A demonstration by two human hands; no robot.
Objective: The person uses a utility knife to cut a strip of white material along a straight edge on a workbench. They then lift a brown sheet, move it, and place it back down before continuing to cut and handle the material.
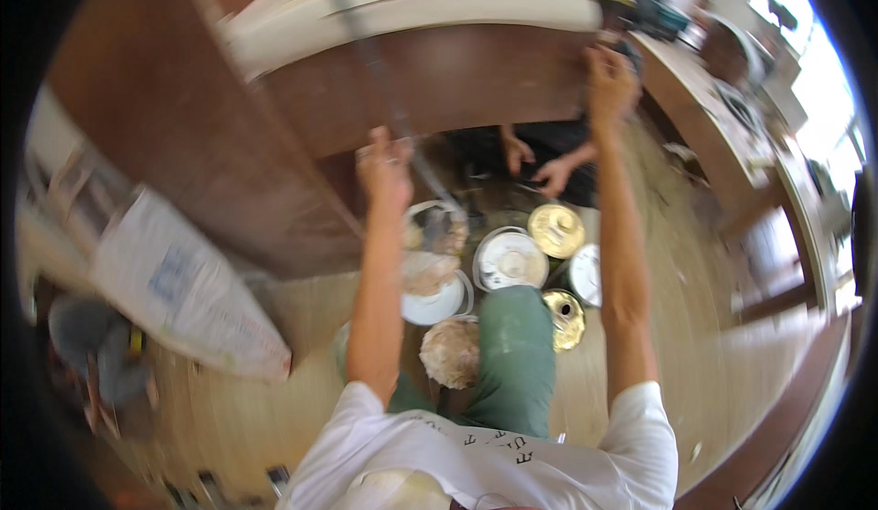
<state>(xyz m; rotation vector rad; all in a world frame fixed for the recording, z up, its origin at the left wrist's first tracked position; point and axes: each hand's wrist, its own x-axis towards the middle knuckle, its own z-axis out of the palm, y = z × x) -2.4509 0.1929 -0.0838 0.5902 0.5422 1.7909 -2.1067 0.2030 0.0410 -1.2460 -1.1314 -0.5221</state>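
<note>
Both my arms reach forward toward a reddish-brown panel (448, 80). My left hand (386, 173) is raised in front of the panel's lower left part, fingers drawn together and blurred. Close beside it, a thin grey strip (370, 57) slants down across the panel. Higher up, my right hand (611, 85) is at the panel's right end, fingers curled in a pinch. What either hand holds, if anything, is too small or smeared to make out. Pale cream sheets or padding (430, 11) lie along the panel's top.
Below the panel are another person's hands (553, 176). Several cans and buckets, including a white-lidded bucket (510, 261) and a gold-lidded can (556, 228), stand around my knee. A white sack (183, 281) leans left; another person (96, 354) crouches beyond. A wooden bench (704, 98) stands right.
</note>
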